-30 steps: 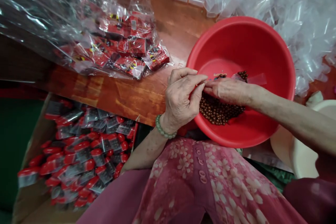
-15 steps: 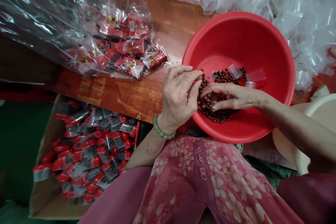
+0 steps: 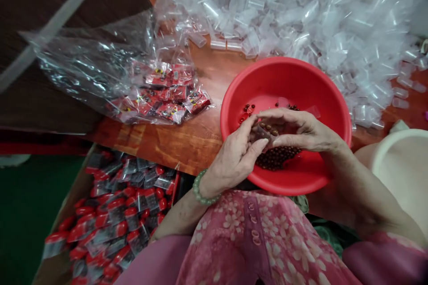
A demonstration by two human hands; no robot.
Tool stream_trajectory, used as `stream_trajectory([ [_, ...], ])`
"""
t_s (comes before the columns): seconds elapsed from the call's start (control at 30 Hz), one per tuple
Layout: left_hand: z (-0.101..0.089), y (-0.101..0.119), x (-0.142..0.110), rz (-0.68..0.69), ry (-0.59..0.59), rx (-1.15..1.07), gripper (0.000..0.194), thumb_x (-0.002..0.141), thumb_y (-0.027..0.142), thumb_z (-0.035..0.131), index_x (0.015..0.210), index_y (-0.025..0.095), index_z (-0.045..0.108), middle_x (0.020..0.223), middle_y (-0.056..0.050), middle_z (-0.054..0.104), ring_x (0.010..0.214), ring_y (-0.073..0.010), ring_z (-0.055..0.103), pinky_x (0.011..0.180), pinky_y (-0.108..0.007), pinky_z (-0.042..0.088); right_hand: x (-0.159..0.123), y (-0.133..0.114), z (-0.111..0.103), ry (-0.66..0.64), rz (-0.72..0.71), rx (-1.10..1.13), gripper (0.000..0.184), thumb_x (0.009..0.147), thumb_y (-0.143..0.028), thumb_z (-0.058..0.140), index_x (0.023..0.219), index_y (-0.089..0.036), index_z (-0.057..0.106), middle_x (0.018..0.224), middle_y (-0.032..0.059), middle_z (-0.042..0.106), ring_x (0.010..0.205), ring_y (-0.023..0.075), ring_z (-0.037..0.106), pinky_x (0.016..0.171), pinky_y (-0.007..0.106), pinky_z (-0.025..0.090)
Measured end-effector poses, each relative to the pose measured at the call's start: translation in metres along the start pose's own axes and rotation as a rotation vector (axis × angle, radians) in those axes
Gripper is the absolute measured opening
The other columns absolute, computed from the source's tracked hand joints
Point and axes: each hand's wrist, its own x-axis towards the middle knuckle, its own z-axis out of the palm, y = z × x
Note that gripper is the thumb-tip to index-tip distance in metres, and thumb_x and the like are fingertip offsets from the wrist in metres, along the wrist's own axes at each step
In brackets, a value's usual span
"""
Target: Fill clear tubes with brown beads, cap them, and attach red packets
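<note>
A red plastic basin [image 3: 321, 84] sits in front of me, holding a heap of small brown beads [image 3: 277, 158] with a few strays near its far wall. My left hand [image 3: 236, 156] and my right hand [image 3: 301, 131] meet above the heap. Between their fingers is a small clear plastic sleeve [image 3: 262, 132] with brown beads inside. The left fingers pinch its near side while the right fingers arch over it. The hands hide part of the sleeve and the middle of the basin.
On the wooden table [image 3: 187, 147] lie a heap of clear plastic sleeves [image 3: 284, 9] and a clear bag of red packets [image 3: 157, 98]. Below the table edge stands a cardboard box of red-topped packets [image 3: 117, 213]. A white basin [image 3: 404, 173] sits at right.
My hands have come together and lifted off the bead heap, now holding a bead-filled sleeve between them. The whole view has shifted, showing more of the plastic sleeves at the top.
</note>
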Motion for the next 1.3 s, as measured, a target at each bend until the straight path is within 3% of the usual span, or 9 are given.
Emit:
stream_trajectory([
  [0.2,-0.002,-0.003,0.006,0.003,0.017,-0.044,0.047,0.100,0.027,0.057,0.145,0.016,0.053,0.136,-0.014,0.070,0.122,-0.0248,0.070,0.107,-0.041,0.059,-0.002,0.000,0.001,0.118,-0.089,-0.126,0.034,0.089,-0.029,0.078,0.123,-0.025,0.075,0.117,0.0051,0.078,0.109,0.0192,0.073,0.102,0.034,0.057],
  [0.33,0.001,-0.002,0.007,-0.039,0.036,-0.104,0.047,0.099,0.029,0.058,0.144,0.017,0.055,0.130,-0.012,0.073,0.112,-0.0219,0.073,0.099,-0.036,0.061,-0.002,0.001,0.002,0.208,-0.101,-0.097,0.019,0.087,-0.031,0.080,0.105,-0.025,0.078,0.103,0.0041,0.078,0.095,0.0176,0.072,0.090,0.033,0.059],
  [0.53,0.003,0.000,0.008,-0.031,0.065,-0.178,0.039,0.096,0.027,0.061,0.133,0.016,0.060,0.124,-0.011,0.073,0.108,-0.0198,0.072,0.095,-0.032,0.060,0.001,0.001,0.006,0.239,-0.095,-0.080,0.021,0.085,-0.031,0.083,0.102,-0.022,0.076,0.092,0.0020,0.073,0.080,0.0131,0.067,0.074,0.027,0.055],
  [0.73,0.003,0.000,0.013,-0.114,0.045,-0.354,0.024,0.093,0.030,0.067,0.114,0.017,0.064,0.104,-0.005,0.073,0.090,-0.0140,0.069,0.086,-0.026,0.057,0.005,-0.001,0.004,0.302,-0.242,-0.055,0.009,0.083,-0.025,0.085,0.090,-0.024,0.081,0.080,0.0018,0.072,0.072,0.0132,0.065,0.069,0.028,0.053],
  [0.9,-0.001,-0.003,0.017,-0.059,0.061,-0.431,0.018,0.092,0.027,0.068,0.107,0.018,0.063,0.102,-0.005,0.074,0.089,-0.0143,0.071,0.085,-0.028,0.059,-0.001,-0.006,0.005,0.350,-0.140,0.037,0.007,0.086,-0.029,0.082,0.087,-0.023,0.079,0.075,0.0009,0.067,0.062,0.0108,0.061,0.055,0.023,0.050],
  [1.0,-0.006,0.003,0.014,0.073,0.128,-0.257,0.015,0.094,0.022,0.066,0.108,0.018,0.064,0.107,-0.007,0.075,0.099,-0.0162,0.073,0.092,-0.030,0.059,-0.007,-0.010,0.005,0.265,-0.021,0.081,0.008,0.089,-0.030,0.079,0.092,-0.023,0.077,0.080,0.0001,0.069,0.060,0.0093,0.064,0.054,0.021,0.052],
  [1.1,-0.011,0.013,0.011,0.198,0.158,-0.157,0.016,0.095,0.017,0.065,0.111,0.020,0.066,0.112,-0.006,0.076,0.108,-0.0166,0.073,0.099,-0.031,0.059,-0.009,-0.013,0.002,0.176,0.084,0.075,0.021,0.089,-0.036,0.078,0.105,-0.022,0.077,0.097,0.0029,0.075,0.061,0.0102,0.068,0.054,0.022,0.056],
  [1.17,-0.013,0.017,0.011,0.209,0.167,-0.213,0.016,0.096,0.015,0.064,0.111,0.021,0.066,0.111,-0.004,0.076,0.106,-0.0155,0.074,0.097,-0.029,0.061,-0.009,-0.013,-0.003,0.228,0.105,0.022,0.027,0.091,-0.043,0.075,0.110,-0.022,0.076,0.102,0.0044,0.075,0.062,0.0109,0.069,0.053,0.023,0.056],
  [1.3,-0.011,0.016,0.011,0.130,0.200,-0.251,0.018,0.094,0.014,0.066,0.110,0.021,0.066,0.108,-0.004,0.078,0.100,-0.0170,0.076,0.093,-0.031,0.064,-0.010,-0.005,-0.020,0.481,0.138,-0.240,0.027,0.097,-0.046,0.065,0.107,-0.023,0.074,0.074,0.0007,0.070,0.059,0.0133,0.065,0.056,0.026,0.053],
])
